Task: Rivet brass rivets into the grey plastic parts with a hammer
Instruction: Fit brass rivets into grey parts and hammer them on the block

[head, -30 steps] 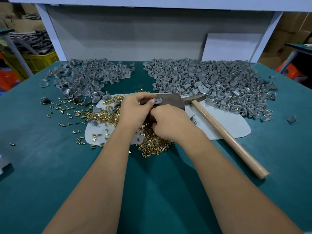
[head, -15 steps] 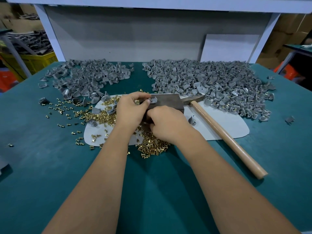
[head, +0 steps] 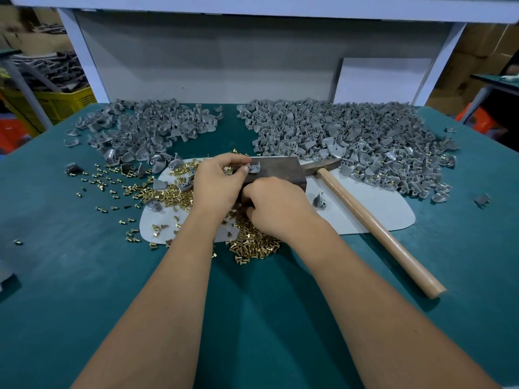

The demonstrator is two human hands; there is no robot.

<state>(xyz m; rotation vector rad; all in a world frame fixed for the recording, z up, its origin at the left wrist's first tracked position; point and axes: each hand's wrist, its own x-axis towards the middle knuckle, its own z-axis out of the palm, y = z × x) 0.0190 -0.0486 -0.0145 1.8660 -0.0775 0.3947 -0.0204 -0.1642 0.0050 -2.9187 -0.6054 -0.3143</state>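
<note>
My left hand (head: pixel 217 182) pinches a small grey plastic part (head: pixel 253 167) on top of a dark metal block (head: pixel 280 171). My right hand (head: pixel 276 207) sits just in front of the block with curled fingers over a heap of brass rivets (head: pixel 252 245); what its fingertips hold is hidden. A hammer lies to the right, its wooden handle (head: pixel 373 226) slanting toward me and its head (head: pixel 323 167) beside the block. Both hands are apart from the hammer.
Two big piles of grey parts lie at the back, one at the left (head: pixel 146 130) and one at the right (head: pixel 351 141). A white mat (head: pixel 365 209) covers the green table (head: pixel 84 276). Loose rivets (head: pixel 106 183) scatter left. A yellow crate (head: pixel 56 102) stands beyond the table.
My right hand has slid slightly toward me onto the rivet heap. The left hand keeps the grey part on the block.
</note>
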